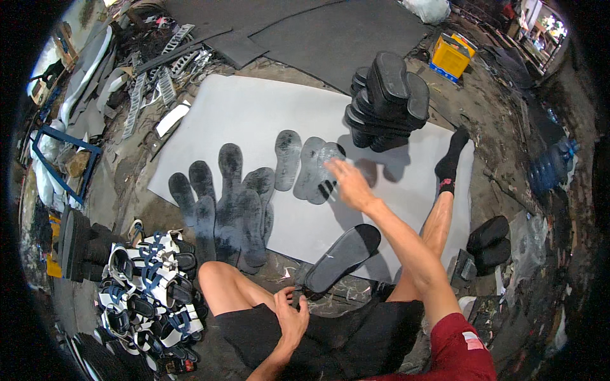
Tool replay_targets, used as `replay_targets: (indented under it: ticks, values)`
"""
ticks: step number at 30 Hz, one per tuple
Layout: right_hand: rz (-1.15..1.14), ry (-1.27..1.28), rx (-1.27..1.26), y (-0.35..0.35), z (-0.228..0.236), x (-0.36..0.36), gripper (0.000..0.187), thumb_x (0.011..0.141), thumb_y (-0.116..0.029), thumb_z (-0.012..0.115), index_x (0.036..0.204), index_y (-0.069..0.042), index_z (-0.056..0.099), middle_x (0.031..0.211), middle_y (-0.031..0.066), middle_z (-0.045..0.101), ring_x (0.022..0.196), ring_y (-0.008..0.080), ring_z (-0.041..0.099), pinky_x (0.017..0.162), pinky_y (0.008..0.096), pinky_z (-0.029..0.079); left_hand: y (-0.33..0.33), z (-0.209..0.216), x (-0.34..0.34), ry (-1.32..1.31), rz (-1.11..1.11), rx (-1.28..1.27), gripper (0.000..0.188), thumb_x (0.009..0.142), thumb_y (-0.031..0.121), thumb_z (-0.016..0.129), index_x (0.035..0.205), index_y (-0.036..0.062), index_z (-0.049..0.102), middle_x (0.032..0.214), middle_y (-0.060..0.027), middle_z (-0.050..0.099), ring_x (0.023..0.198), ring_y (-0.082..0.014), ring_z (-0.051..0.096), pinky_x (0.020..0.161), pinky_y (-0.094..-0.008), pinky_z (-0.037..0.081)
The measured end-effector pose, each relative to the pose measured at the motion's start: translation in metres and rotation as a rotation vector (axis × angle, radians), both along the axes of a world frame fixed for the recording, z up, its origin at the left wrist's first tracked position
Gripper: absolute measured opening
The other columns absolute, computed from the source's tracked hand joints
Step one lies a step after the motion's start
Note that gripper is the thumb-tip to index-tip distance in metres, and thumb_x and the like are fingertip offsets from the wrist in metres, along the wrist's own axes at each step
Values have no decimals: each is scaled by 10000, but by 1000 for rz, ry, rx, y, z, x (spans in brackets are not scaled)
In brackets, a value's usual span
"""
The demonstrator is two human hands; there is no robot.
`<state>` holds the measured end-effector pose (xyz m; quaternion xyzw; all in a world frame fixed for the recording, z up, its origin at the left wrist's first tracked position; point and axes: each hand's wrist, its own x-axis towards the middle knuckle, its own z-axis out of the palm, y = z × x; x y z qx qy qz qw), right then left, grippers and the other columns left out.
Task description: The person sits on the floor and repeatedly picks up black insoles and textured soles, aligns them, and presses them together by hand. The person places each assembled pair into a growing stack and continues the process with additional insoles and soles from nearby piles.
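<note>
A jumbled pile of white-and-blue sandals [151,286] lies at the near left. Right of it, a group of dark soles [230,164] overlaps on the near left edge of the grey sheet [197,124]. The left hand [292,317] rests near the lap, its fingers loosely curled and apart, with nothing visibly gripped. Farther off, a single sole [288,160] lies flat, its long axis running near to far. Just right of it are two overlapping soles [310,170], mid-sheet, with the right hand [346,181] over them, fingers bent down; whether they press or pinch cannot be told. Light, flat fingertips and a steadied rim would likely serve best here, since overlapping soles could slide. Their long axes run roughly near to far; the toe direction is unclear. Nearer, a thick sole [340,260] slants, its broader end pointing far right. A stack of soles [387,105] stands at the far right.
</note>
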<state>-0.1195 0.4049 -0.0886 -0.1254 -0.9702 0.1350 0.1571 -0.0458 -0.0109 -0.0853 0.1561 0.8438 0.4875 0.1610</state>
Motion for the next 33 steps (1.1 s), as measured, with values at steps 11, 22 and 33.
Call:
replay_targets:
  ticks: [11,22,33]
  values:
    - [145,-606,706,9,1,-42,293,1068,-206,556,1299,-172,733,1576,111,553,1567,343,401,1288,595,304,-3,-15,-11,-126,12,10,247,952,123,752,1158,3,691,1137,-173,617,978,-307,653,878,-432,548]
    - [-88,1151,-1931,-134,143,188,387,1031,-475,627,1076,-90,611,1081,110,630,1008,270,632,1093,593,504,19,29,-11,257,-242,12,853,788,205,921,1480,-32,482,1388,-265,520,1321,-463,478,1149,-545,397]
    - [-331,1130,-2698,-336,111,291,769,1091,-565,479,1629,-17,430,1679,277,417,1293,409,614,1085,570,458,50,32,-22,334,-385,-91,758,709,212,957,1338,-34,612,1265,-219,584,1194,-418,545,1056,-512,463]
